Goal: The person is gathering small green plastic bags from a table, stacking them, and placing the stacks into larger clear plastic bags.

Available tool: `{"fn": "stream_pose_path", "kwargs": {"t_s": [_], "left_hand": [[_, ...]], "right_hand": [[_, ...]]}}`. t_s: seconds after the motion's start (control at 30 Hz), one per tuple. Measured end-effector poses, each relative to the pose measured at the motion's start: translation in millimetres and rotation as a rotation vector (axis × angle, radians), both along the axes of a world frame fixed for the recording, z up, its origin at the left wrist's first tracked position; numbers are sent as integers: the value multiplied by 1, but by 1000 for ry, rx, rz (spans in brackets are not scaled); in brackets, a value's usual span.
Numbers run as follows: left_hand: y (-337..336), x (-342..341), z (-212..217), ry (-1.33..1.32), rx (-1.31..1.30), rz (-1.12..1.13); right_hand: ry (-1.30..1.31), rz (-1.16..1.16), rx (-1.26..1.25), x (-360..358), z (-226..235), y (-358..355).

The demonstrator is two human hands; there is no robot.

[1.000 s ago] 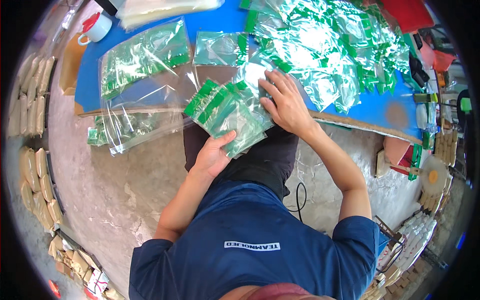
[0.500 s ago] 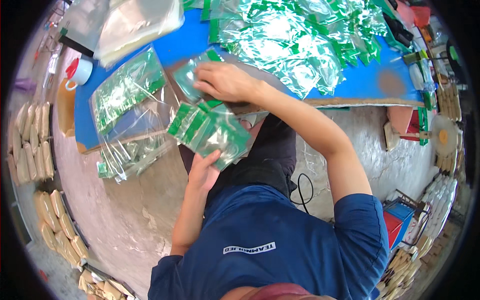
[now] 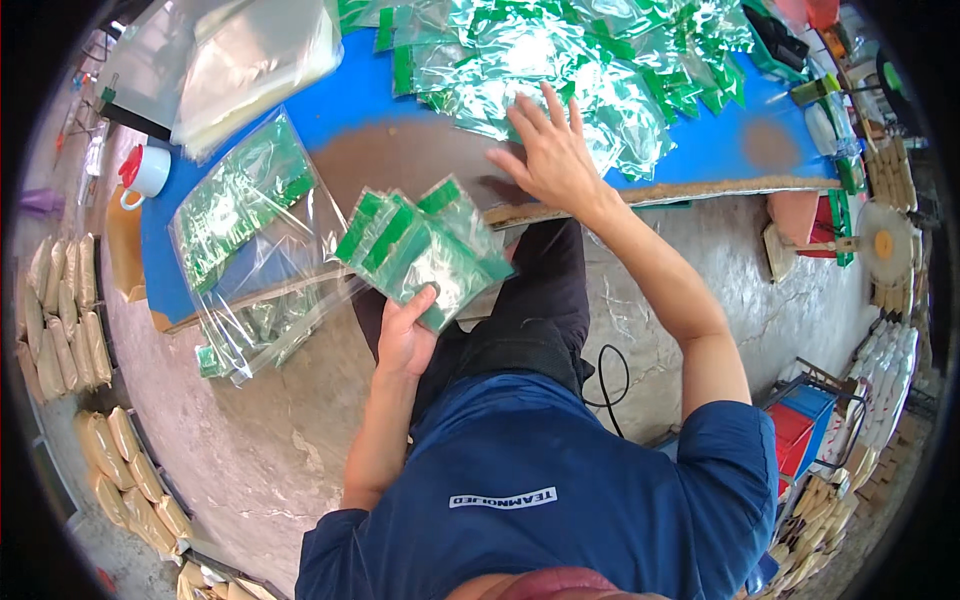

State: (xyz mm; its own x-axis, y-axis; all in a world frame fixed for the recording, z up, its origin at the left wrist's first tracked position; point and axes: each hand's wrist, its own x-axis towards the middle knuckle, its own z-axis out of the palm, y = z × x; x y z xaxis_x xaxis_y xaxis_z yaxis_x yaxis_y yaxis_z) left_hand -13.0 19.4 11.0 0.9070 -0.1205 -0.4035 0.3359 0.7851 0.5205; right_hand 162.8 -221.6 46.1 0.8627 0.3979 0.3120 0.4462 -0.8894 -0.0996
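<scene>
Several small clear plastic packets (image 3: pixel 435 262) with green strips are fanned out in my left hand (image 3: pixel 408 335), its thumb pressed on top of them. They hang just off the table's near edge, above my lap. My right hand (image 3: pixel 553 160) is open, fingers spread, with nothing in it. Its fingertips reach the near side of a broad heap of similar glossy packets (image 3: pixel 540 50); whether they touch it I cannot tell. Left of the held packets lies a large clear bag (image 3: pixel 250 210) with green-marked packets inside, its open end drooping over the table edge.
The blue table (image 3: pixel 365 80) has a worn brown patch in front of me. A stack of clear plastic sheets or bags (image 3: pixel 260 65) lies far left, near a white mug (image 3: pixel 148 172) with red on it. A fan (image 3: pixel 885 243) stands right; wrapped brown packs (image 3: pixel 70 315) line the left floor.
My right hand has moved right, from a packet by the held bunch to the heap, and its fingers have spread. That packet now sits with the bunch in my left hand.
</scene>
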Motion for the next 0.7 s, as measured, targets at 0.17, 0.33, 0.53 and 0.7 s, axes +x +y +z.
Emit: {"fn": "stream_pose_path", "kwargs": {"t_s": [0.17, 0.33, 0.53, 0.7], "left_hand": [[-3, -1, 2, -14, -60, 13], [0, 4, -2, 13, 3, 60], [21, -11, -8, -6, -26, 16], [27, -15, -9, 13, -85, -15]], "right_hand": [[272, 474, 232, -65, 3, 8], [230, 332, 492, -31, 17, 29], [12, 277, 133, -28, -13, 18], [-17, 166, 380, -13, 3, 17]]}}
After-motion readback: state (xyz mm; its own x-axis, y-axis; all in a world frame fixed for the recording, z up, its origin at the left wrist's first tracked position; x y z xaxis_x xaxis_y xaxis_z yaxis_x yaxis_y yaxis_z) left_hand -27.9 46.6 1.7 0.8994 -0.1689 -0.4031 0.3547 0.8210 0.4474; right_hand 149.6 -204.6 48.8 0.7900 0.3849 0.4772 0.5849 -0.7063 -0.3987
